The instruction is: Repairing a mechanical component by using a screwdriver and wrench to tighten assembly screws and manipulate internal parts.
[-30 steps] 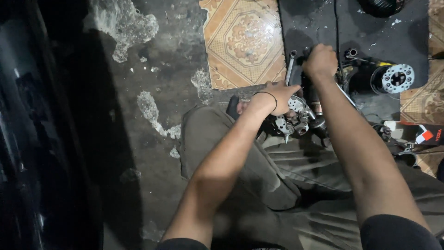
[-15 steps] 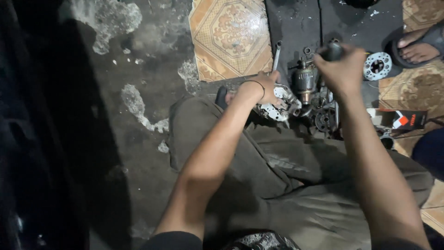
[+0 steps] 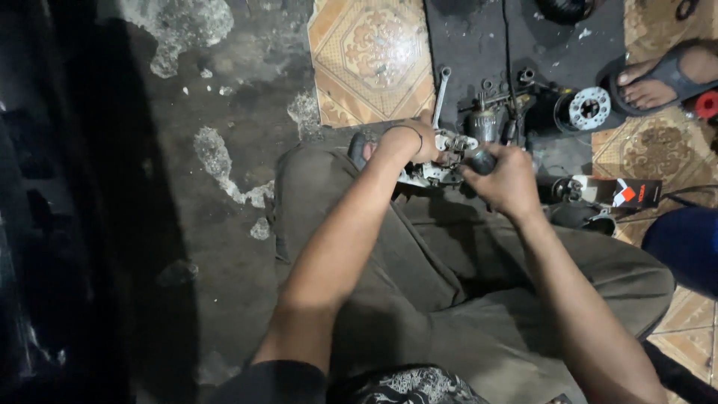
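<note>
Closed around a dark rounded tool handle [image 3: 482, 161], the right hand [image 3: 508, 183] presses it against the metal housing [image 3: 441, 161] resting at the knee of the olive trousers [image 3: 419, 262]. Just beside it, the left hand [image 3: 411, 142] clamps the housing's near side, fingers curled tight over its rim. Farther out, on the black mat [image 3: 479, 52], lie a spanner [image 3: 441, 86], a greasy motor part [image 3: 490, 120] and a silver perforated disc [image 3: 591, 108] — a sandalled foot [image 3: 658, 75] stands at the mat's right edge.
</note>
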